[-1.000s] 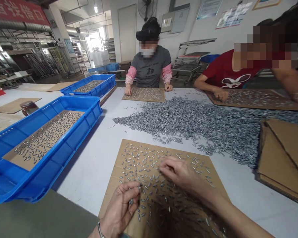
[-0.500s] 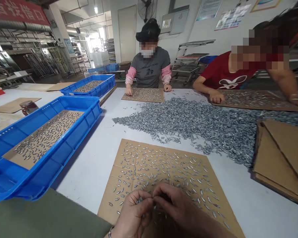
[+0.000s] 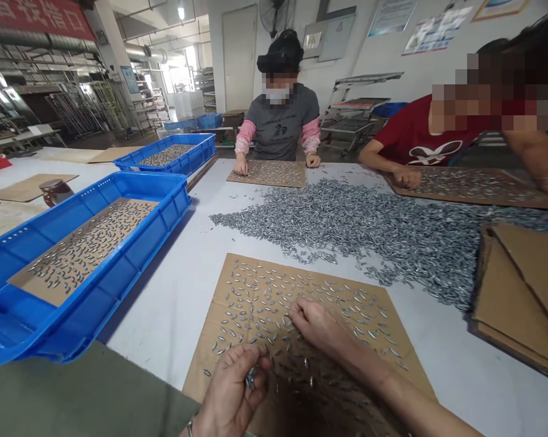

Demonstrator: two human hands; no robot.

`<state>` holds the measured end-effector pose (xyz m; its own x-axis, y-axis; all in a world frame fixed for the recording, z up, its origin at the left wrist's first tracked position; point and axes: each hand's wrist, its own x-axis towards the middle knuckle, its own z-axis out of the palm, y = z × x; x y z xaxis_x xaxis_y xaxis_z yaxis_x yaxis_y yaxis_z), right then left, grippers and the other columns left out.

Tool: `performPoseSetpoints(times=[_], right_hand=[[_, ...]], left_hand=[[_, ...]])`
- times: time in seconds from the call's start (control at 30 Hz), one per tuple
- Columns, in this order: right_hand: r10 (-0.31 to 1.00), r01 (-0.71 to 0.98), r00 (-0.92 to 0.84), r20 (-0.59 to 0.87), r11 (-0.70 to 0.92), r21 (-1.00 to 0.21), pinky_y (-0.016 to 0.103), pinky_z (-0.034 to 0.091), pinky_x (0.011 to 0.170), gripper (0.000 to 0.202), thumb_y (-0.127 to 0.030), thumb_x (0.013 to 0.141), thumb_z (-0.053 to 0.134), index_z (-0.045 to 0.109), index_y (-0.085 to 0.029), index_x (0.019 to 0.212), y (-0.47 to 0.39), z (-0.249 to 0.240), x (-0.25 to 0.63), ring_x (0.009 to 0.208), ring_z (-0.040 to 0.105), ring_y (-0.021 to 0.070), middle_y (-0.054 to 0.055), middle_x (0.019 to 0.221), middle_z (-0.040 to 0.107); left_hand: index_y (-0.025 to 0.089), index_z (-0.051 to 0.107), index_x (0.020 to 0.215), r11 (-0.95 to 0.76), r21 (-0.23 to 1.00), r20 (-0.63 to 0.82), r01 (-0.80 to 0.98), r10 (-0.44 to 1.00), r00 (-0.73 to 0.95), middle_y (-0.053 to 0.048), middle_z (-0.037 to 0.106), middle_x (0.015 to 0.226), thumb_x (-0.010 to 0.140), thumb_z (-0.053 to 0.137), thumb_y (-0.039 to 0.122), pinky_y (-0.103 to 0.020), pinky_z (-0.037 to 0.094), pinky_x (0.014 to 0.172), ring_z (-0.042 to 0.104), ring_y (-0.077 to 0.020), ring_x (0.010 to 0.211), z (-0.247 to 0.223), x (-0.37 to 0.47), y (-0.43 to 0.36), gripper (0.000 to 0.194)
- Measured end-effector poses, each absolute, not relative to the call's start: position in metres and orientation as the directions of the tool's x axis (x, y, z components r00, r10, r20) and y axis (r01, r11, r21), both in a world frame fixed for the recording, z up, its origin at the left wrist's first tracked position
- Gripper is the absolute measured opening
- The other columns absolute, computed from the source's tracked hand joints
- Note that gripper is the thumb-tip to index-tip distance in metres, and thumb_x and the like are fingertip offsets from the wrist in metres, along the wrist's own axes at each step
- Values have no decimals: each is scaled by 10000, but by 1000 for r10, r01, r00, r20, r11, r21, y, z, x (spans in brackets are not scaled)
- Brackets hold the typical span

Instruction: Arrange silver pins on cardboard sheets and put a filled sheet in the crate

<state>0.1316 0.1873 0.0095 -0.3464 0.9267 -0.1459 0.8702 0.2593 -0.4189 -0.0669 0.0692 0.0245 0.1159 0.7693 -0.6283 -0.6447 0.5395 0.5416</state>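
Note:
My left hand is curled closed above the near left part of a cardboard sheet. A few small silver metal pieces, slim with pointed ends, show between its fingers and palm. Further in, over the middle of the sheet, my right hand reaches down with its fingers pinched together. Whatever is at those fingertips is hidden from me. Many pieces of the same kind lie spaced apart in loose rows across the cardboard; my right forearm and its shadow cover part of them.
A large heap of metal pieces spreads behind my sheet. Stacked cardboard stands at the right. A long blue tray holding a filled sheet is on the left, another blue tray behind it. Two people work at sheets across the table.
My hands were together at the near part of the sheet. Now the right hand has moved away and forward onto the middle, while the left stays near, slightly shifted left.

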Motion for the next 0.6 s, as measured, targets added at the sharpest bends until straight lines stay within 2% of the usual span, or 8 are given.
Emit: performPoseSetpoints(times=[0.13,0.4,0.5,0.6], right_hand=[[942,917,-260,-211,173,-358,299,260,608,297,-177,990,425,571,-208,733,190,6,117,691,589,164,59,801,701],[937,945,-207,-281,118,-305,320,232,608,248,-169,970,466,615,-204,775,196,6,114,712,605,188,61,806,710],[953,939,-238,-188,177,-295,319,266,628,221,-170,979,473,617,-196,814,189,9,117,742,612,187,69,851,710],[924,826,-381,-16,333,-454,299,337,644,272,-254,1025,462,602,-214,796,160,19,116,739,604,174,42,818,683]], left_hand=[[123,707,848,538,508,-667,-673,740,87,-37,666,749,669,968,365,-145,292,440,440,-36,521,21,-73,68,398],[132,693,844,565,475,-700,-675,707,99,-30,679,716,592,1004,376,-146,314,463,482,-45,515,21,-73,62,469],[128,703,848,560,470,-698,-682,708,101,-45,689,730,614,995,391,-149,331,480,508,-50,529,20,-70,61,457],[139,710,912,565,499,-698,-657,712,82,-61,699,742,668,936,533,-176,315,455,535,-82,516,9,-61,57,515]])
